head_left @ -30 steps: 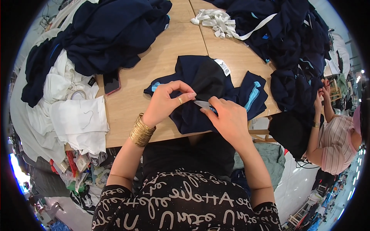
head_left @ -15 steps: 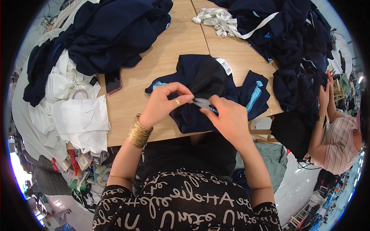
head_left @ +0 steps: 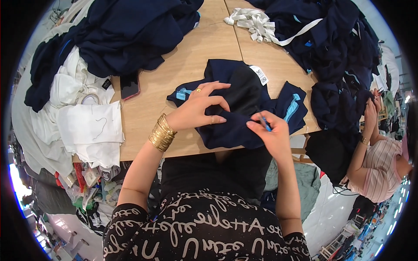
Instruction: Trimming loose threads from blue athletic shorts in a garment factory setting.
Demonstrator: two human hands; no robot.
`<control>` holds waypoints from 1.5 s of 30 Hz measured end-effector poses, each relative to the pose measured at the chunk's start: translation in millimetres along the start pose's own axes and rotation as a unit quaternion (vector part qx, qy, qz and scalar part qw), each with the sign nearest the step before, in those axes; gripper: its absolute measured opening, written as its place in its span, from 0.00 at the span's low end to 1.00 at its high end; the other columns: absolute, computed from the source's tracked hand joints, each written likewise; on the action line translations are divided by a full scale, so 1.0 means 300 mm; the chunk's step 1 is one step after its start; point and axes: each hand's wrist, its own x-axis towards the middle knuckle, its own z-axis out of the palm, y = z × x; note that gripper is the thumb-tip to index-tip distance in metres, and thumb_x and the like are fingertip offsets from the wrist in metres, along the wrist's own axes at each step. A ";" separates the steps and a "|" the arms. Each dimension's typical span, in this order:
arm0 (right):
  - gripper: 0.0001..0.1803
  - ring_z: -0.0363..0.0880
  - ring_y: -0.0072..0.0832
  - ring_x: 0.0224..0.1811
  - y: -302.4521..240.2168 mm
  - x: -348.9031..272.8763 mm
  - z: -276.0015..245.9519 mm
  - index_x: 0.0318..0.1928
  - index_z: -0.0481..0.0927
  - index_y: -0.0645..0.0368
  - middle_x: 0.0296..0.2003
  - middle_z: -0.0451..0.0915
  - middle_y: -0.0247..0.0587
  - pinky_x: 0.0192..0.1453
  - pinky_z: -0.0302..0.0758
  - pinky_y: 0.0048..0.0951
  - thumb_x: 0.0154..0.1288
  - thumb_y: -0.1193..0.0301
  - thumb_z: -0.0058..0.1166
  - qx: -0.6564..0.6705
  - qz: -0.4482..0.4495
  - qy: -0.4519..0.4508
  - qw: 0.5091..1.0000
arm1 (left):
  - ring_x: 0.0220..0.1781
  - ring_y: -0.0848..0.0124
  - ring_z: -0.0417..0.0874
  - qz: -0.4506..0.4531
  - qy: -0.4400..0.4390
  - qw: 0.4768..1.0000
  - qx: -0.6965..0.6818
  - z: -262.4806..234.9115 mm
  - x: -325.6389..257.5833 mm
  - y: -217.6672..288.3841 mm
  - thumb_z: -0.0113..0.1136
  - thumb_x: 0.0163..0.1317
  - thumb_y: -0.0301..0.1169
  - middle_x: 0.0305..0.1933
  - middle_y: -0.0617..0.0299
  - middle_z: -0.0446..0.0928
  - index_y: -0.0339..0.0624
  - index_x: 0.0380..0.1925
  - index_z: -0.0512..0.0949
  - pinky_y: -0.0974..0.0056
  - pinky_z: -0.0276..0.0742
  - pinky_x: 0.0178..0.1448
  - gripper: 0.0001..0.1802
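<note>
A dark navy garment (head_left: 244, 102) with light blue trim and a white label lies crumpled on the wooden table (head_left: 191, 56) in front of me. My left hand (head_left: 198, 108), with gold bangles on the wrist and rings on the fingers, presses down on the garment and pinches a fold of it. My right hand (head_left: 270, 132) sits at the garment's near edge, fingers closed on a small light blue tool whose kind I cannot make out.
Heaps of navy garments (head_left: 130, 30) cover the far left and the right side (head_left: 339, 56). White fabric (head_left: 82, 117) hangs over the left edge. A phone (head_left: 129, 88) lies by it. White ribbon (head_left: 252, 19) sits far back. Another person (head_left: 379, 143) works at the right.
My right hand has pulled away from my left hand, toward the right and the near edge of the garment. My left hand stays on the cloth.
</note>
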 end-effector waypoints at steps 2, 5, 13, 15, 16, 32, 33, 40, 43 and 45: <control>0.09 0.65 0.12 0.27 -0.013 -0.012 -0.040 0.30 0.76 0.65 0.23 0.71 0.24 0.33 0.62 0.16 0.55 0.73 0.62 0.051 0.026 0.001 0.998 | 0.67 0.56 0.59 0.016 -0.003 1.000 -0.020 -0.010 0.022 0.006 0.66 0.49 0.36 0.63 0.60 0.66 0.49 0.35 0.78 0.52 0.52 0.69 0.13; 0.07 0.62 0.11 0.26 -0.015 -0.034 -0.084 0.30 0.76 0.64 0.23 0.70 0.24 0.32 0.59 0.15 0.54 0.75 0.62 0.117 0.044 -0.003 0.992 | 0.65 0.60 0.64 0.024 -0.042 0.979 -0.199 -0.027 0.052 0.052 0.65 0.50 0.32 0.52 0.62 0.76 0.43 0.29 0.77 0.55 0.57 0.68 0.09; 0.07 0.63 0.12 0.27 -0.043 -0.070 -0.124 0.30 0.78 0.64 0.25 0.73 0.25 0.33 0.59 0.16 0.53 0.76 0.62 0.170 0.045 0.005 0.984 | 0.66 0.61 0.64 0.032 -0.069 0.939 -0.334 -0.016 0.083 0.074 0.65 0.52 0.29 0.52 0.61 0.77 0.42 0.32 0.77 0.56 0.57 0.68 0.08; 0.06 0.63 0.12 0.27 -0.052 -0.071 -0.127 0.30 0.78 0.64 0.25 0.73 0.25 0.33 0.59 0.16 0.53 0.76 0.62 0.166 0.043 0.004 0.985 | 0.66 0.61 0.64 0.028 -0.072 0.937 -0.342 -0.016 0.084 0.072 0.65 0.52 0.29 0.52 0.61 0.77 0.42 0.32 0.77 0.56 0.57 0.68 0.08; 0.06 0.64 0.13 0.27 -0.055 -0.070 -0.127 0.30 0.78 0.64 0.25 0.73 0.25 0.33 0.59 0.16 0.53 0.76 0.62 0.161 0.041 0.003 0.986 | 0.66 0.61 0.64 0.024 -0.075 0.933 -0.353 -0.017 0.085 0.072 0.65 0.53 0.29 0.51 0.61 0.77 0.41 0.33 0.78 0.56 0.58 0.68 0.08; 0.09 0.65 0.14 0.21 -0.082 -0.065 0.062 0.36 0.80 0.59 0.23 0.73 0.30 0.23 0.60 0.16 0.54 0.81 0.60 -0.087 -0.191 0.166 0.964 | 0.60 0.68 0.72 -0.055 -0.047 0.917 -0.392 0.010 0.075 0.082 0.63 0.55 0.26 0.54 0.56 0.76 0.35 0.34 0.80 0.65 0.70 0.58 0.07; 0.09 0.65 0.14 0.21 -0.061 -0.057 0.065 0.36 0.80 0.59 0.23 0.73 0.30 0.23 0.60 0.16 0.54 0.81 0.60 -0.088 -0.191 0.166 0.963 | 0.60 0.68 0.72 -0.054 -0.047 0.917 -0.392 0.011 0.076 0.084 0.63 0.55 0.26 0.54 0.56 0.76 0.35 0.34 0.80 0.65 0.70 0.58 0.07; 0.10 0.74 0.29 0.21 -0.037 -0.016 0.084 0.35 0.76 0.60 0.25 0.74 0.40 0.26 0.69 0.25 0.50 0.80 0.58 -0.118 -0.163 0.157 0.967 | 0.58 0.69 0.74 -0.104 -0.025 0.929 -0.355 0.021 0.055 0.067 0.62 0.54 0.25 0.59 0.55 0.73 0.39 0.34 0.79 0.67 0.70 0.58 0.07; 0.08 0.73 0.29 0.23 -0.035 -0.002 0.075 0.36 0.76 0.61 0.26 0.75 0.41 0.29 0.69 0.25 0.53 0.76 0.59 -0.087 -0.078 0.118 0.986 | 0.51 0.73 0.74 -0.106 -0.013 0.947 -0.304 0.022 0.039 0.064 0.62 0.57 0.28 0.59 0.62 0.71 0.43 0.41 0.78 0.72 0.68 0.53 0.12; 0.08 0.73 0.27 0.24 -0.023 0.006 0.071 0.36 0.76 0.62 0.25 0.76 0.41 0.31 0.69 0.25 0.57 0.73 0.58 -0.073 -0.069 0.111 0.989 | 0.54 0.71 0.73 -0.132 0.028 0.948 -0.289 0.038 0.022 0.065 0.63 0.56 0.32 0.56 0.61 0.72 0.44 0.46 0.75 0.68 0.68 0.55 0.17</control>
